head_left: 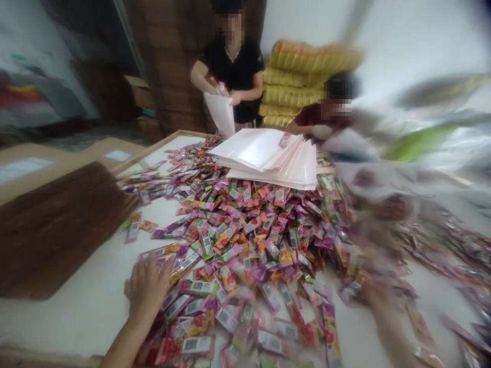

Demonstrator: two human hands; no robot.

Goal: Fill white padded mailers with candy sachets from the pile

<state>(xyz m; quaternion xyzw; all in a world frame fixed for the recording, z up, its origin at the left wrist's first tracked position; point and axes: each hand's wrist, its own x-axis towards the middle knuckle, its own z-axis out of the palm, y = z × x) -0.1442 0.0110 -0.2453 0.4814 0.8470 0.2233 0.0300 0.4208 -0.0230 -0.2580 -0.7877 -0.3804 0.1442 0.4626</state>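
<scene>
A wide heap of small bright sachets (249,240) covers the white table (84,301). My left hand (148,287) lies on the near left edge of the heap, fingers curled down onto the sachets; whether it grips any is unclear. My right hand (383,301) is at the right, smeared by motion, under a blurred clear bag (383,179) that seems to hang above the heap. Its fingers cannot be made out.
A stack of white-pink bags (268,158) lies at the heap's far side. A standing person (230,71) across the table holds a white bag (222,112); another person (326,107) bends beside yellow sacks (299,76). A brown board (53,225) lies at left.
</scene>
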